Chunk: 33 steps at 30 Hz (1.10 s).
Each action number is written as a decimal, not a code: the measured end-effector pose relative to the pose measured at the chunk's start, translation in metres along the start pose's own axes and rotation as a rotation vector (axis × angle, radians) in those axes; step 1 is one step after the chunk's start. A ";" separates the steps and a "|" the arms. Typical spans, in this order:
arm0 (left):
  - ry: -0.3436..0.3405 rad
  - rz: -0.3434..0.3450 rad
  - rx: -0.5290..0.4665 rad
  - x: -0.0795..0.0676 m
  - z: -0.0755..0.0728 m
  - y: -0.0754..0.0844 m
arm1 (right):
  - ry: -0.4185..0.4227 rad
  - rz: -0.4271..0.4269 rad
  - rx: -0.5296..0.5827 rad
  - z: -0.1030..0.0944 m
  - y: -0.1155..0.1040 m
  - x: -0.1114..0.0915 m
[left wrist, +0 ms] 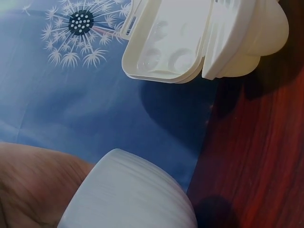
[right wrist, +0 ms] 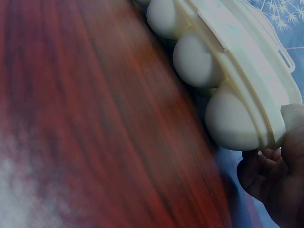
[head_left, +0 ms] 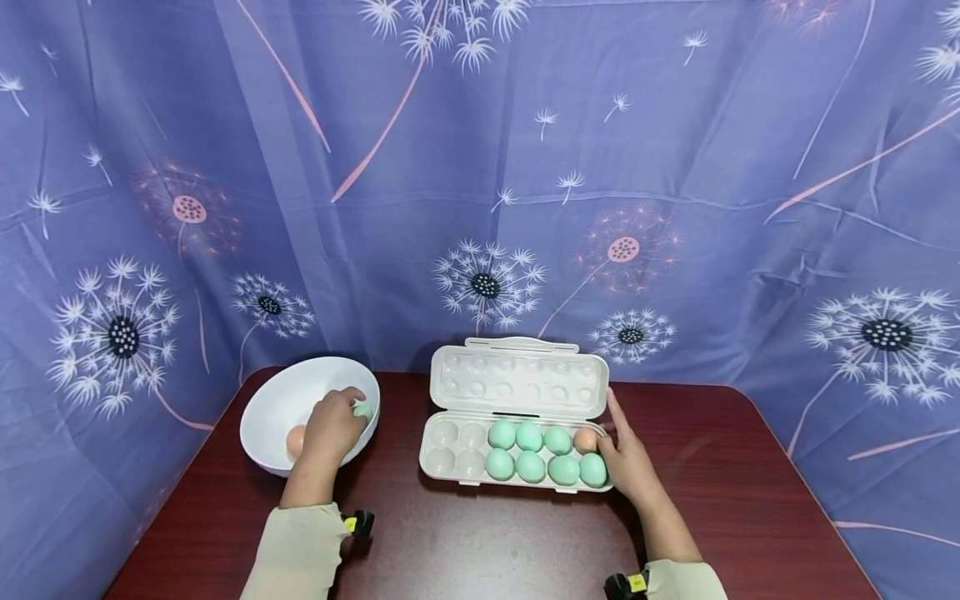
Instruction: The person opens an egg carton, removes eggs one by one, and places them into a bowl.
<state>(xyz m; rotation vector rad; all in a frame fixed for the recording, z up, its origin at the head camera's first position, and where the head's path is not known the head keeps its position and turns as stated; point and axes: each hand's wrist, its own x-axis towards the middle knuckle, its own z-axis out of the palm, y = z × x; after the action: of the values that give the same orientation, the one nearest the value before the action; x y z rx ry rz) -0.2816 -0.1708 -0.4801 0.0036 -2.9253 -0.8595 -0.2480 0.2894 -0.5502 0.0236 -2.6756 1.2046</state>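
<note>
White bowl (head_left: pixel 272 412) standing left of an open, partly filled egg carton (head_left: pixel 457 448) on a dark red desk (head_left: pixel 495 533).
Left of the carton, the left hand (head_left: pixel 330 423) holds a green egg (head_left: pixel 363 411) in its fingers inside the bowl, near a brown egg (head_left: pixel 296 442); a loose grip or a knock on the bowl's rim could crack either shell. At the carton's right end, the right hand (head_left: pixel 628 458) grips the edge, fingers curled; pressing too hard there might tip the carton and shake its seated eggs (head_left: pixel 530 437).
</note>
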 end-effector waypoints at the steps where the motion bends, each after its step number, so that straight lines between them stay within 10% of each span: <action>1: 0.002 -0.001 -0.003 0.000 0.000 0.000 | 0.000 0.001 0.000 0.000 0.000 0.000; 33: 0.165 0.157 -0.175 -0.015 0.001 0.053 | -0.004 -0.004 -0.005 0.000 0.001 0.001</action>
<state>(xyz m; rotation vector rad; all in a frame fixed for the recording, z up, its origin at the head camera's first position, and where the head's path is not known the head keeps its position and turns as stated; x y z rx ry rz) -0.2656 -0.1251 -0.4532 -0.1577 -2.6486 -1.0323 -0.2487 0.2904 -0.5510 0.0307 -2.6807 1.1983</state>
